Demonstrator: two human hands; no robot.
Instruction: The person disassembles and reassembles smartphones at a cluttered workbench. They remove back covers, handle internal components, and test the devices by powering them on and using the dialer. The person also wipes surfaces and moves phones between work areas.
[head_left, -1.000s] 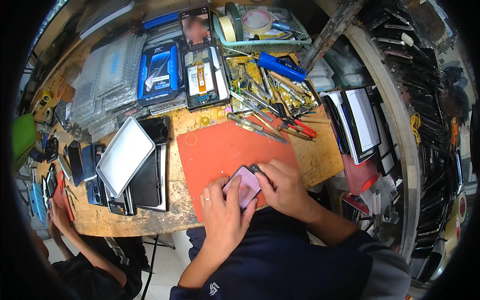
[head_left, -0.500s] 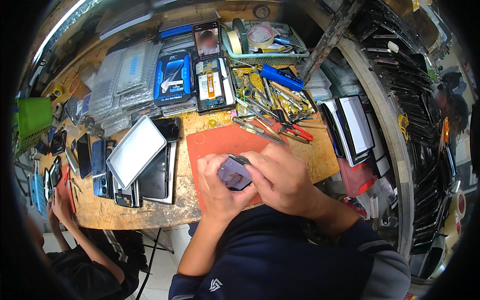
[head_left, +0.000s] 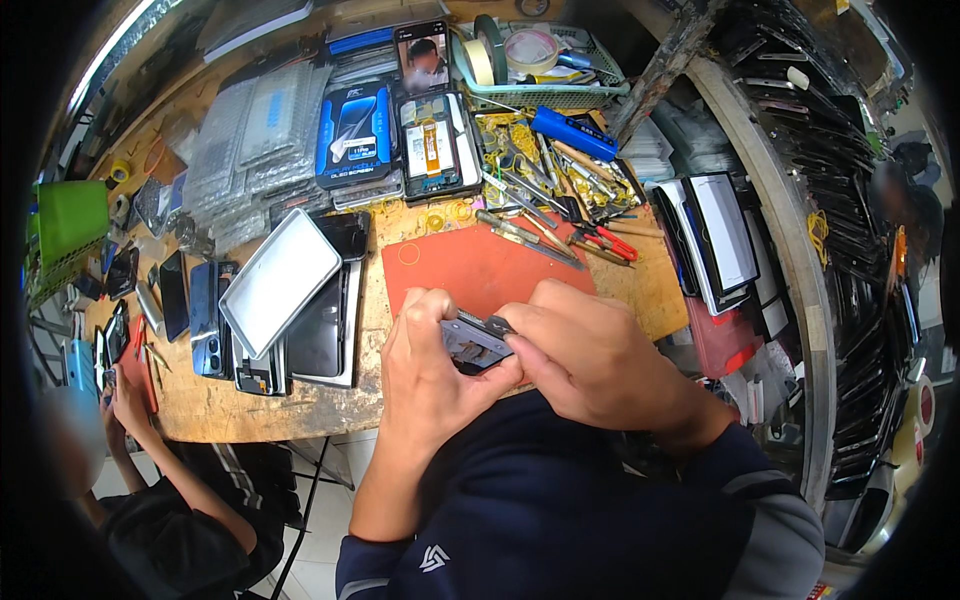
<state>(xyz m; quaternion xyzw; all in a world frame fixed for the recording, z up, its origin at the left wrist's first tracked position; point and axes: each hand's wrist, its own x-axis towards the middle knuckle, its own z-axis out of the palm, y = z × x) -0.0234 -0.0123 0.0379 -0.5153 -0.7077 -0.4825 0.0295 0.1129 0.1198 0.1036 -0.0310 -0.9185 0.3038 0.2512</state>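
The left hand (head_left: 425, 365) is curled around a smartphone (head_left: 474, 346), fingers along its far left side and thumb across the near edge, gripping it tilted with its glossy face toward the person. The right hand (head_left: 590, 345) is closed, thumb and bent forefinger pinching a small dark piece (head_left: 498, 325) against the phone's upper right edge; what the piece is cannot be made out. The phone is held up between the two hands, over the near part of an orange-red work mat (head_left: 450, 268).

A yellow rubber band (head_left: 409, 254) lies on the mat's far left corner, and red-handled pliers (head_left: 608, 244) lie beyond its right side. Behind these, a blue cylindrical tool (head_left: 574, 134) rests over a jumble of hand tools, just right of an opened phone (head_left: 432, 150) with its battery and orange flex cable exposed. A blue and black screen box (head_left: 354, 140) stands next to that, then stacked bubble-wrap packets (head_left: 260, 130). Nearer, on the left, a shallow white tray (head_left: 280, 283) leans across dark phone parts. At far left, a co-worker's hand (head_left: 130, 402) is at the bench (head_left: 215, 418).
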